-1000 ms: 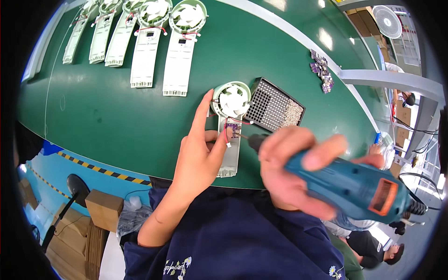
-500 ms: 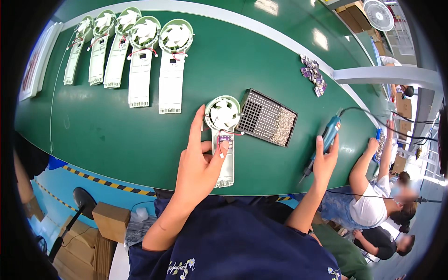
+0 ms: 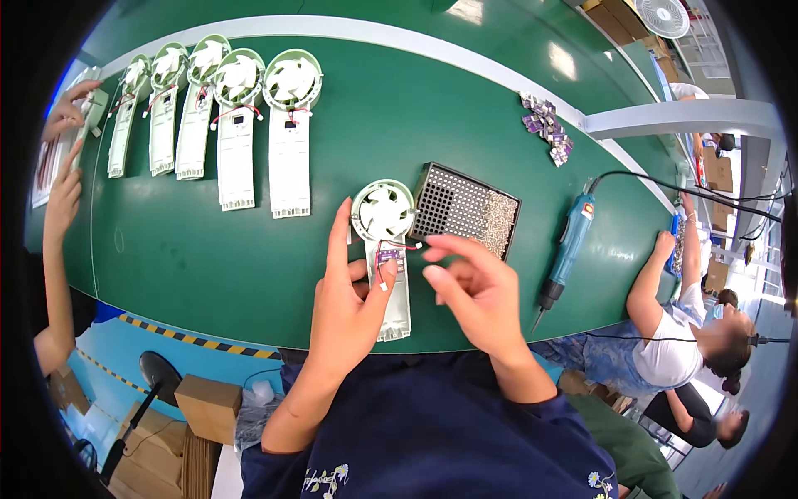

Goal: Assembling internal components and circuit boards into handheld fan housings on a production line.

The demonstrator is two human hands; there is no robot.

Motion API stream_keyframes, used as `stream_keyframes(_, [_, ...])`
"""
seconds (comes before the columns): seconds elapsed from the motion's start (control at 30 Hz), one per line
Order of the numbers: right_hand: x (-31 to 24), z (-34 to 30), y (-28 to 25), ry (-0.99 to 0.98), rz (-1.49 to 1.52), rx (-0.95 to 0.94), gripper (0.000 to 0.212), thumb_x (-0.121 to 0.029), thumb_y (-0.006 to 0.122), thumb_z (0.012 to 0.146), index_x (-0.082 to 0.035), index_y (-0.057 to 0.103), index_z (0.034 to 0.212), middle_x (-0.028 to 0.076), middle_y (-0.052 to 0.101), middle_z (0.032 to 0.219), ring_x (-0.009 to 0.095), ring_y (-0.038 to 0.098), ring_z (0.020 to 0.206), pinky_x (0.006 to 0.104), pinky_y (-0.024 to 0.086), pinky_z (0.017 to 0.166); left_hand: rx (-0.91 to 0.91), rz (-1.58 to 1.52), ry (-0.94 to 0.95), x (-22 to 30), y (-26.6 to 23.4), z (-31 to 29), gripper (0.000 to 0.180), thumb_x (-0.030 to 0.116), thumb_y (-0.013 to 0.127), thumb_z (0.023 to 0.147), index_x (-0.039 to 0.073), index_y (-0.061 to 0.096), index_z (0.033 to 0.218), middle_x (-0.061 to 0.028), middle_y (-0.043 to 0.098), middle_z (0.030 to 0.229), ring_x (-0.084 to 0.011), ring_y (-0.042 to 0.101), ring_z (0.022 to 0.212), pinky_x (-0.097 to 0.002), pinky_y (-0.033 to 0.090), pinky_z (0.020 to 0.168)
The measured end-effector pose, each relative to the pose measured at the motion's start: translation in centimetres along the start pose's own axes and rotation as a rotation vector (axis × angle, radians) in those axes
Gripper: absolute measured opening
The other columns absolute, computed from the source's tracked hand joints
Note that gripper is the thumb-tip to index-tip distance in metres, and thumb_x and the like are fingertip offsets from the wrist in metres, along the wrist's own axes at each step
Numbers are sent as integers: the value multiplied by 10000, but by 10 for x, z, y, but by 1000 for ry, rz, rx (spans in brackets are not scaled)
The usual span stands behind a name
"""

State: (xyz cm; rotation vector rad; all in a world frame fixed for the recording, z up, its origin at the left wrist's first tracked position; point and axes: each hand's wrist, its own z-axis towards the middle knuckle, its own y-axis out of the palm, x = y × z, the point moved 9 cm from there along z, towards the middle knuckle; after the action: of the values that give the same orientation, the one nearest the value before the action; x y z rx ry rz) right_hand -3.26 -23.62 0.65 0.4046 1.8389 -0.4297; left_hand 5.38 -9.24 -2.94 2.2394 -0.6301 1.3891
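Observation:
My left hand [image 3: 345, 303] grips a pale green handheld-fan housing [image 3: 399, 308] lying on the green table, its thumb on a small purple circuit board [image 3: 389, 258]. A white fan wheel [image 3: 384, 211] fills the housing's round end. Thin red and black wires with white plugs run beside the board. My right hand [image 3: 478, 291] hovers just right of the housing, thumb and index finger apart near a white plug [image 3: 418, 245], and nothing shows between them. An electric screwdriver [image 3: 569, 245], teal with a black tip, lies on the table to the right.
Behind my right hand stands a black perforated screw tray [image 3: 465, 208] with many small screws. Several similar fan housings [image 3: 289, 166] line the far left. Purple circuit boards [image 3: 547, 129] are piled at the far right. Co-workers' hands [image 3: 62, 183] show left and right.
My right hand has let go of the electric screwdriver and moved left to the fan housing. A co-worker's hands have come in at the left edge with a fan housing.

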Motion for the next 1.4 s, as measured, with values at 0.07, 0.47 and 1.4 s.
stream_keyframes(0.07, [1,14,9,-23,20,-36,260,40,682,971,41,666,1231,88,657,1136,56,613,700,204,497,595,8,13,32,0,0,0,794,52,616,1020,61,145,1659,-145,747,1066,-90,652,861,-255,504,757])
stream_keyframes(0.47, [-43,30,47,-744,-487,-370,178,24,794,824,0,731,988,132,767,996,255,773,834,322,622,673,-52,0,61,-4,-19,-4,805,76,602,1031,75,106,1665,-168,758,1048,-112,677,784,-256,508,663])
stream_keyframes(1.4, [-65,27,78,-635,-819,-570,502,15,790,808,-56,524,1228,27,735,963,158,581,622,297,478,537,-107,-32,-52,5,-28,-13,599,162,595,1060,67,298,1572,-89,699,994,-130,661,706,-275,568,612])
